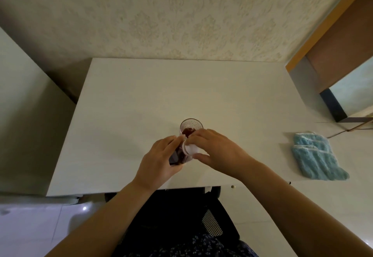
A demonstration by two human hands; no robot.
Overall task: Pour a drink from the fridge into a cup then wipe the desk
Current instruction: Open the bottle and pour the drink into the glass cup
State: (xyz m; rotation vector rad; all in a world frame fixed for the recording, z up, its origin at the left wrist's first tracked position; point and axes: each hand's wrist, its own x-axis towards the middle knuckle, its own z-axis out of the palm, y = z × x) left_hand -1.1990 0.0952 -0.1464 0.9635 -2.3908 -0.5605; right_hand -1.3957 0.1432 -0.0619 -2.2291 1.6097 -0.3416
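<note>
1. Left hand [161,155]: I see fingers wrapped round the drink bottle [177,156], near the table's [141,95] front edge.
2. Right hand [218,147]: fingers gripping its white cap [191,149].
3. Glass cup [191,127]: just behind the bottle, holding some red drink.
4. Blue cloth [316,159]: right edge.

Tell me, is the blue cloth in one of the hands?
No, the blue cloth lies on the desk at the right; the left hand grips the bottle and the right hand holds its white cap.

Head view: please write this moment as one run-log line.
left hand: holds bottle | right hand: pinches white cap | cup: some dark drink inside, on desk | blue cloth: untouched, desk right
</note>
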